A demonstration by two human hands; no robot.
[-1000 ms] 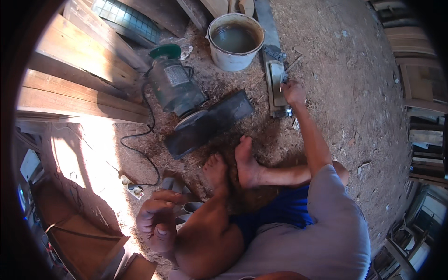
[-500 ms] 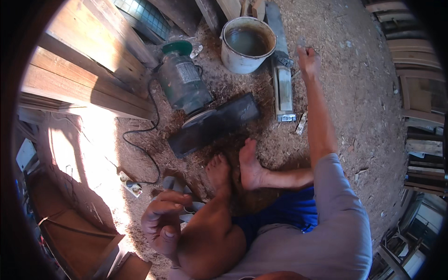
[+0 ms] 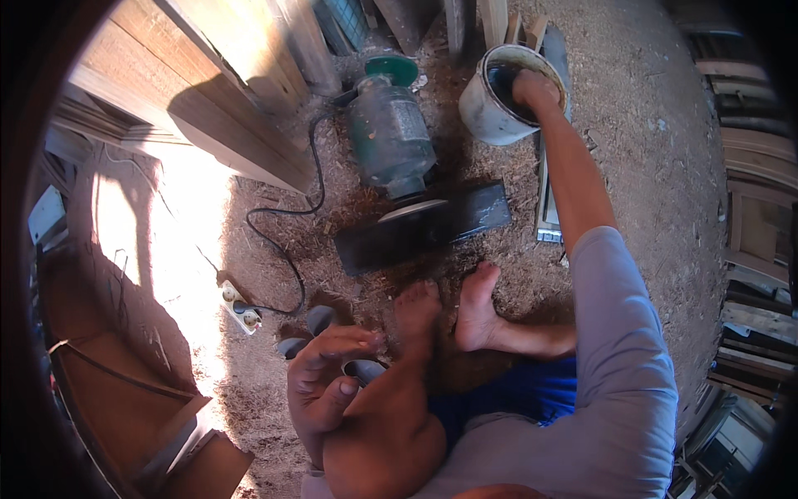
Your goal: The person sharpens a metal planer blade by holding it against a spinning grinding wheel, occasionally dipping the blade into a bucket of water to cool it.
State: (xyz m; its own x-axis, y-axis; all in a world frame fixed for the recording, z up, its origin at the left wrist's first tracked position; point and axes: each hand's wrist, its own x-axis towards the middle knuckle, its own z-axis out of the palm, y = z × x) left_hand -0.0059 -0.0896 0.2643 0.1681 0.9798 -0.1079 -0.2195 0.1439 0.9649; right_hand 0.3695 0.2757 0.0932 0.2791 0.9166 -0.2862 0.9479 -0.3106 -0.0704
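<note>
My right hand [image 3: 537,88] reaches down inside a dirty white bucket [image 3: 482,112] with dark liquid in it. The fingers are hidden, so whatever they hold cannot be seen. Beside my bent left knee, my left hand [image 3: 322,387] is held palm inward with fingers curved and apart, and nothing shows between them. Close by it are grey rounded pieces [image 3: 321,318] whose kind I cannot make out. In front of my bare feet stands a green-grey electric bench grinder motor [image 3: 389,137] with a green disc on its far end and a pale wheel behind a black tray [image 3: 465,220].
A black cord [image 3: 258,218] loops from the motor to a white power strip [image 3: 239,308] on the left. Wooden boards [image 3: 241,133] lean at the upper left. A long grey bar [image 3: 549,212] lies beyond my feet, partly under my right arm. Shavings cover the dirt floor.
My right hand has moved from over the floor right of the bucket into it. The whole view has shifted, so the motor and bucket appear farther right. My left hand stays by the knee.
</note>
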